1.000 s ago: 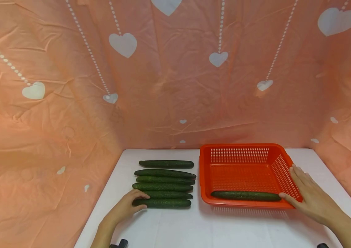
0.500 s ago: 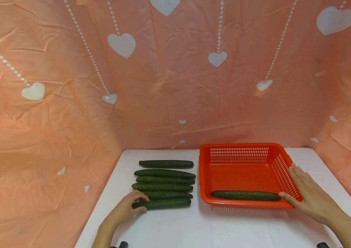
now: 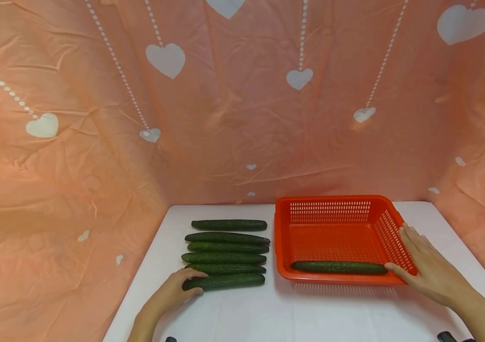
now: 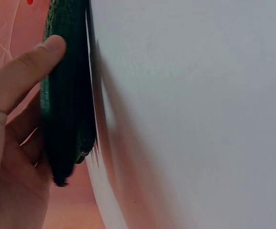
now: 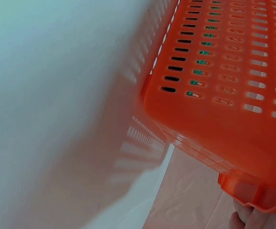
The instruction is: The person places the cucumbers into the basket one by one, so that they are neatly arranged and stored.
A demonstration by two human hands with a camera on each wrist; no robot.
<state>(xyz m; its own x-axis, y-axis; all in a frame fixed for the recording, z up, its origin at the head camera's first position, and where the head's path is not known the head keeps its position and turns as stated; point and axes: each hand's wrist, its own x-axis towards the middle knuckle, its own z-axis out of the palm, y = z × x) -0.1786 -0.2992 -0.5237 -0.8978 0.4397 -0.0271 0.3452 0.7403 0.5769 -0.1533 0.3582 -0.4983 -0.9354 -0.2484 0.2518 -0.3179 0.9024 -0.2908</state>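
My left hand [image 3: 173, 289] grips the left end of the nearest cucumber [image 3: 234, 281], thumb on the near side and fingers over the far side. In the left wrist view the thumb lies on this cucumber [image 4: 64, 114]. Behind it, several more dark green cucumbers [image 3: 224, 258] lie in a row on the white table. My right hand [image 3: 432, 273] rests with straight fingers on the right rim of the red plastic basket [image 3: 283, 237]. Inside the basket, one cucumber [image 3: 338, 267] lies along the front wall, its right end near my right thumb.
The white tabletop [image 3: 242, 318] ends at the back against an orange cloth [image 3: 225, 118] with white hearts, which also hangs at both sides. Dark objects, partly cut off, show at the bottom edge. The slotted basket wall [image 5: 214, 124] fills much of the right wrist view.
The nearest cucumber has turned slightly, its left end now a little nearer the front than its right end. My left hand has shifted only slightly; my right hand stays on the basket.
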